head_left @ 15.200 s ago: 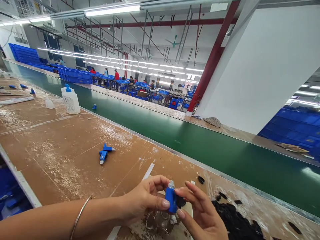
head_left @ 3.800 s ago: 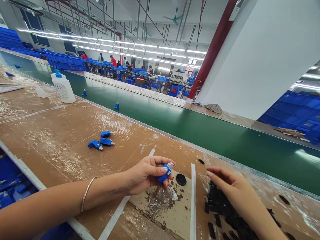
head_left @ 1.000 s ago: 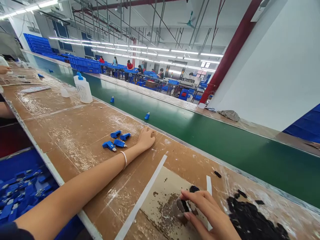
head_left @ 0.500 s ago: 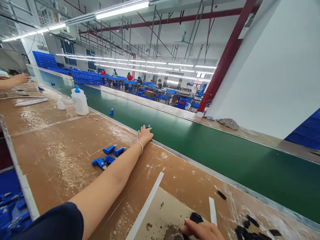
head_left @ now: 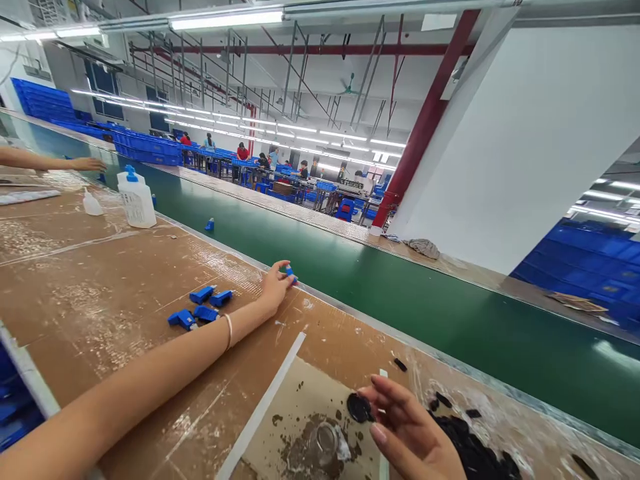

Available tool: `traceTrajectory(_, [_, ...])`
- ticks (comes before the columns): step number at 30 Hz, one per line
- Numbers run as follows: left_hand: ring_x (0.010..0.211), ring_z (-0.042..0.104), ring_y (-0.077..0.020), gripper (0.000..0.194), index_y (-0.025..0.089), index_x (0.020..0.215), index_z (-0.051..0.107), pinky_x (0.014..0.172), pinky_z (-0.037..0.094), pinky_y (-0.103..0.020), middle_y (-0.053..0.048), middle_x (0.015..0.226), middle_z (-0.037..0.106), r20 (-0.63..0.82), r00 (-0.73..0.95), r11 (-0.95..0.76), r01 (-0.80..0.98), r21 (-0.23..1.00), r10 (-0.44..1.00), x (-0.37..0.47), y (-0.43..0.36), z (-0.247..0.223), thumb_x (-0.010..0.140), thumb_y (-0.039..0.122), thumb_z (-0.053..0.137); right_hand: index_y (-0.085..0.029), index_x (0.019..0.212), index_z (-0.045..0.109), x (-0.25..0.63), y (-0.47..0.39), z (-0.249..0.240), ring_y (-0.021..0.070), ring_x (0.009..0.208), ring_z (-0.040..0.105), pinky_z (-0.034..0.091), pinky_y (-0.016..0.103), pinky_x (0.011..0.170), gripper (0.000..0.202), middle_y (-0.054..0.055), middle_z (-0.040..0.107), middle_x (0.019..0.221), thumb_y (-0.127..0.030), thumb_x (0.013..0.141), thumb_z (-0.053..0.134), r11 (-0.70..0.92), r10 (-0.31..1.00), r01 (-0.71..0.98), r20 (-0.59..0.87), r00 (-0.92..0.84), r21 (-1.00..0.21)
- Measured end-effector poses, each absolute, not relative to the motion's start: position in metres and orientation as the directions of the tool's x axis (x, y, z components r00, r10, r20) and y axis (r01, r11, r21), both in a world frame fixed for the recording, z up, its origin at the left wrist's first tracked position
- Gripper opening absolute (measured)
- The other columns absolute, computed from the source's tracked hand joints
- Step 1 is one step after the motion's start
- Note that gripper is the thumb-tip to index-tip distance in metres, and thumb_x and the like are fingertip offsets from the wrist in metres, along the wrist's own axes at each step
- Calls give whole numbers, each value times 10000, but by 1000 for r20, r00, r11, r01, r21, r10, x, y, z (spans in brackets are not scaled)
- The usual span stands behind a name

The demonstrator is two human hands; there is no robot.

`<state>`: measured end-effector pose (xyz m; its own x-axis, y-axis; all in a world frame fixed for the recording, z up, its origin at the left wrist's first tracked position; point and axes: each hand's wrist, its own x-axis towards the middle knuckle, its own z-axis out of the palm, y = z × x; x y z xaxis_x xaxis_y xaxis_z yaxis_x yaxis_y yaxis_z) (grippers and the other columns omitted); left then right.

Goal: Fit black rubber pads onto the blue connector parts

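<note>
One head-worn view looks forward and down across the surface (head_left: 100, 280), close above it, toward the green conveyor belt (head_left: 400, 300) beyond.

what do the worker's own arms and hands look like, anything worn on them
Both arms are bare, with no sleeve in view and no gloves. The left hand has a thin, pale bangle around the wrist. The right hand shows no rings or watch, and its nails look plain and trimmed fairly short.
</note>
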<state>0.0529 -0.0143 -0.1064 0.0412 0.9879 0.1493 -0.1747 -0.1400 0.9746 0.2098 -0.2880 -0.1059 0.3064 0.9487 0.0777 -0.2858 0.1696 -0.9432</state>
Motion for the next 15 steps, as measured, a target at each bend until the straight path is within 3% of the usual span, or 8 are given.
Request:
traceTrajectory(3, [805, 679, -189, 410, 193, 1143, 426, 757, 533, -313, -52, 910, 651, 91, 241, -1, -351, 936, 966, 54, -89, -100, 805, 172, 657, -291, 1007, 672, 205, -292, -97, 143, 929, 587, 444, 202, 813, 451, 33, 680, 972, -380, 593, 828, 162, 943, -316, 52, 330, -935])
traceTrajectory(8, [864, 677, -261, 425, 122, 1015, 507, 758, 526, -321, -146, 927, 671, 0, 619, 322, -408, 854, 786, 44, -184, -88, 702, 235, 771, -279, 960, 664, 198, -299, -88, 147, 913, 589, 451, 210, 812, 416, 20, 678, 983, -374, 590, 829, 182, 920, -259, 71, 385, -949])
traceTrajectory(15, [831, 680, -214, 440, 139, 995, 527, 762, 522, -307, -112, 928, 680, -4, 790, 495, -380, 782, 613, 43, -214, -95, 671, 227, 811, -284, 917, 658, 197, -300, -89, 146, 899, 583, 459, 217, 792, 243, 15, 664, 991, -326, 699, 758, 293, 912, -98, 248, 326, -951])
